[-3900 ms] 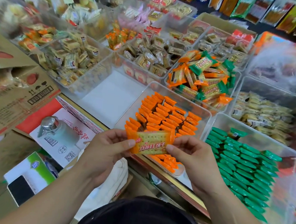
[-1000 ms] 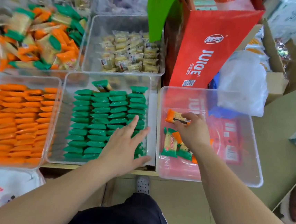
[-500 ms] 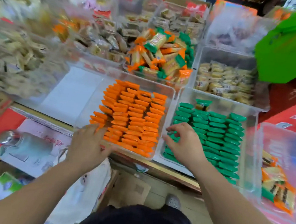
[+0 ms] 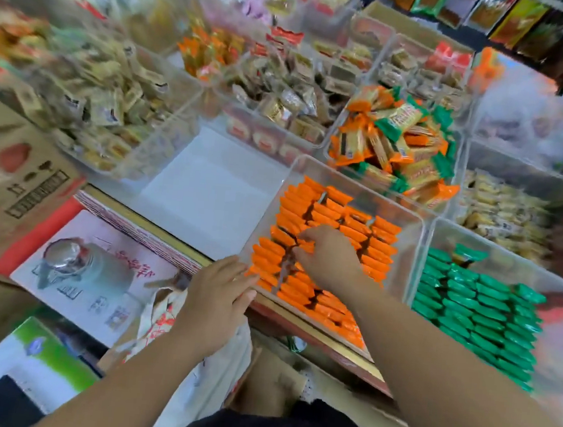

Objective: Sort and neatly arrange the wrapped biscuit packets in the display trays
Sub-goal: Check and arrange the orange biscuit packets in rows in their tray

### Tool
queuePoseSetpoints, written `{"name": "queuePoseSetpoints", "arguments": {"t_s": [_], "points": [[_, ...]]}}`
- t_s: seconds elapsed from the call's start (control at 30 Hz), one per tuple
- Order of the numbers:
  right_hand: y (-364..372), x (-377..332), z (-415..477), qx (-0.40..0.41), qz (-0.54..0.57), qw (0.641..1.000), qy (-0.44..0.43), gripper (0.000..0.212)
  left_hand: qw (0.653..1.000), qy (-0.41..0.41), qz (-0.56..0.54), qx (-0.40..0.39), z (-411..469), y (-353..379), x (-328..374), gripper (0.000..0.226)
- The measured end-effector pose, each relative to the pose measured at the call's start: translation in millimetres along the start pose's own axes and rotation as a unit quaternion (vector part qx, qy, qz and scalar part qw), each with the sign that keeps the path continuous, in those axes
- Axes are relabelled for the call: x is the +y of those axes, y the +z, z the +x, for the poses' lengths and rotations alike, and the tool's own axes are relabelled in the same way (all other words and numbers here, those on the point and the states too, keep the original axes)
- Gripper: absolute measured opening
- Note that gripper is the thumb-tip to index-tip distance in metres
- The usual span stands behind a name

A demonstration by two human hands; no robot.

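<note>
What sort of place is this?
Probably a snack shop or stall: clear trays hold sorted orange packets and green packets, more wrapped snacks lie piled behind, and a cardboard carton sits nearby.

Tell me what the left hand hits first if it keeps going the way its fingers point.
Most likely the clear tray: the left hand points right, fingertips at its near left corner, perhaps touching; blur hides contact. Behind that wall sit the orange packets.

Packed tray (image 4: 406,256), another tray (image 4: 515,270) right (adjacent), heaped tray (image 4: 456,161) behind
</note>
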State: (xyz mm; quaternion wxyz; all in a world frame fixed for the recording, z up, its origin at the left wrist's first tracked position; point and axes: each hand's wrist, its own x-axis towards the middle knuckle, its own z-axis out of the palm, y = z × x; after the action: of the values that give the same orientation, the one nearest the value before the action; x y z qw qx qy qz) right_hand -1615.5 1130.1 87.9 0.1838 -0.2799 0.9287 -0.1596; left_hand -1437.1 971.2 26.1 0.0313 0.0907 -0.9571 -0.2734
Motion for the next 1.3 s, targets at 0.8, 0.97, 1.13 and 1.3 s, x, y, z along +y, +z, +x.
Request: {"name": "queuePoseSetpoints", "arguments": {"t_s": [0.8, 0.97, 1.13, 1.3], "points": [[-25, 0, 21, 0.081, 0.072, 0.994, -0.020, 0.023, 0.966, -0.185, -0.175, -0.036, 7, -31, 46, 0.043], [-64, 6, -48, 0.110, 0.348, 0.930, 0.051, 0.026, 0.935, -0.249, -0.252, 0.012, 5, -68, 89, 0.040], [-77, -1, -129, 0.030, 0.525, 0.847, 0.077, 0.008, 0.820, -0.324, -0.471, 0.040, -21, -80, 136, 0.019], [-68, 2, -166, -0.006, 0.569, 0.817, 0.095, 0.015, 0.800, -0.335, -0.486, 0.103, -48, -83, 153, 0.016]]}}
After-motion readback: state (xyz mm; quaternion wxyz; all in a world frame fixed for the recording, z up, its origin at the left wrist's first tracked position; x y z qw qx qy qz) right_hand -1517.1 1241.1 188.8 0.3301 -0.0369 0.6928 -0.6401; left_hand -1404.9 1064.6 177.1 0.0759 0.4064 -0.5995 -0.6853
